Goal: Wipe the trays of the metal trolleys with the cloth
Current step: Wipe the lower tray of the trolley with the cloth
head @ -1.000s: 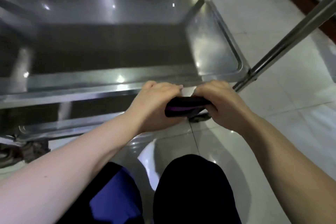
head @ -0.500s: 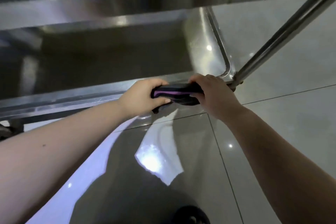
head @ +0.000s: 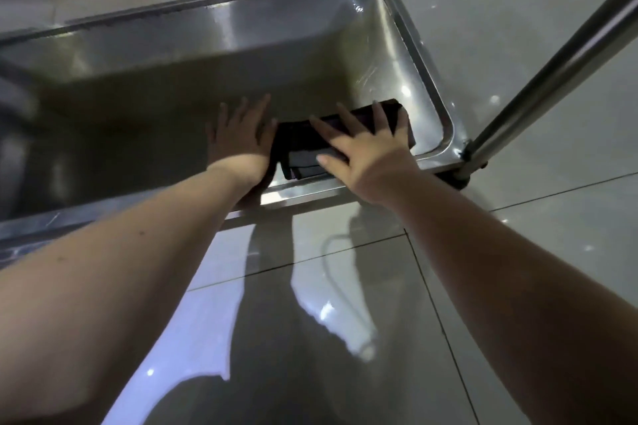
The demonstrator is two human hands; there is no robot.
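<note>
cloth (head: 294, 141) flat in tray (head: 214, 55), right hand (head: 367, 150) pressing.

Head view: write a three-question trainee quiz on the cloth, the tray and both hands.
1. True or false: the cloth lies inside the tray.
2. The right hand on the cloth has its fingers: A) spread flat, B) curled into a fist, C) pinching one corner.
3. Fill in: the left hand rests flat on the ___, beside the cloth.

Key: 1 true; 2 A; 3 tray.
</note>
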